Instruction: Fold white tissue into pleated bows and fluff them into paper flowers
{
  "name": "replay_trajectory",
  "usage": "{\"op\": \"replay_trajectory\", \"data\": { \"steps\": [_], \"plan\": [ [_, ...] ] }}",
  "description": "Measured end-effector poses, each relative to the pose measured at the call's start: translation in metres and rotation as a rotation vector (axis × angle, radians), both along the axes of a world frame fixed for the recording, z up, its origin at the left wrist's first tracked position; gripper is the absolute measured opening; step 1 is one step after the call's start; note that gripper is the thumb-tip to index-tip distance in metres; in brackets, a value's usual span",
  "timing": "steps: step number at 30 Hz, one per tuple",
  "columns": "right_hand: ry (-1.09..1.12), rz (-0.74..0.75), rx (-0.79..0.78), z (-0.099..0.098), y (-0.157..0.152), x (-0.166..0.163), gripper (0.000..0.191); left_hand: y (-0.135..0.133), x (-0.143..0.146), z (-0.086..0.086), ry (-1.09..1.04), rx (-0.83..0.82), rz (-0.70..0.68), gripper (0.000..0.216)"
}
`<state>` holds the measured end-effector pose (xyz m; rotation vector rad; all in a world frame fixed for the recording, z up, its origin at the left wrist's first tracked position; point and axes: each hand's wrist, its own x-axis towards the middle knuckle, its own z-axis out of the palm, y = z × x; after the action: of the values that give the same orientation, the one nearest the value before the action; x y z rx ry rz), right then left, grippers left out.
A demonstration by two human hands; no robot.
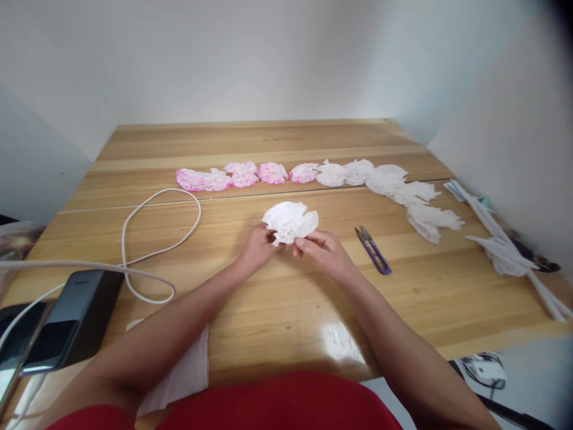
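Note:
A white tissue-paper flower [290, 221] with ruffled layers is held above the middle of the table. My left hand [260, 246] grips it from the left and below, its fingers partly hidden behind the paper. On the right, my right hand [323, 249] pinches the flower's lower edge between thumb and fingers. Purple-handled thread snips [373, 251] lie to the right of my right hand. Beyond my hands runs a row of finished-looking paper flowers: pink-edged ones [272, 173] on the left and white ones [331, 174] on the right.
A white cable [162, 190] loops across the left side, by a dark grey box-shaped device [85, 316]. White paper [185, 370] lies under my left forearm. Long white paper strips [492, 227] rest along the right edge. A wall stands behind the wooden table [250, 140].

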<state>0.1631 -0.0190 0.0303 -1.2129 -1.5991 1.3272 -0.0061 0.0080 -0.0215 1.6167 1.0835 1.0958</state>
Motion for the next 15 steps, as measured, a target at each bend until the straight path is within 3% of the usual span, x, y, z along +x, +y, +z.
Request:
{"op": "replay_trajectory", "data": {
  "steps": [10, 15],
  "plan": [
    [-0.021, 0.020, 0.017, -0.0001, 0.0011, 0.0008, 0.027, 0.0002, -0.0012, 0.0001, -0.195, -0.106, -0.103, 0.024],
    [-0.031, 0.022, 0.024, 0.0013, 0.0016, 0.0018, 0.027, 0.0005, -0.0022, -0.0043, -0.312, -0.216, -0.075, 0.022]
  ]
}}
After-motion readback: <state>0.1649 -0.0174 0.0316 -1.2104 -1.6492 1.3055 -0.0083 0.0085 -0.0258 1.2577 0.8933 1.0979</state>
